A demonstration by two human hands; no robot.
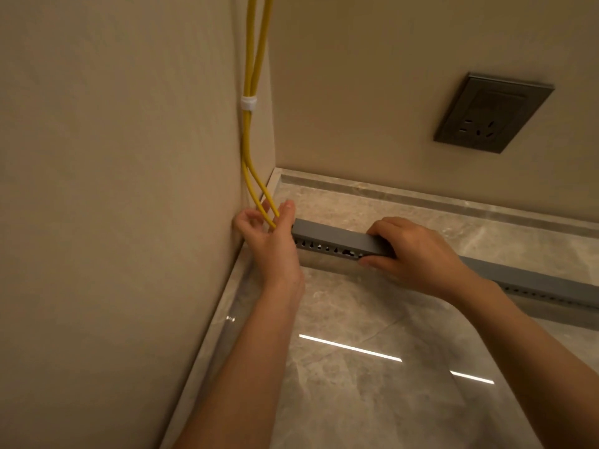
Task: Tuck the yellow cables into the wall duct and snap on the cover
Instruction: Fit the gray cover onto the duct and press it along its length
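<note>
- Yellow cables (251,131) run down the wall into the left hand (272,241), fingers loosely curled around them.
- Right hand (418,254) grips the grey duct (337,236).

cables (251,53) yellow | duct (337,238) grey | socket (492,113) dark grey | floor (372,384) marbled beige

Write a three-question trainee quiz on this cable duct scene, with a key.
1. True or false: the right hand grips the grey duct.
2. What binds the two yellow cables together on the wall? A) black tape B) a white tie C) a metal clamp
3. Fill in: the left hand holds the cables' lower ends near the room's ____, at the duct's end.

Key: 1 true; 2 B; 3 corner.
</note>
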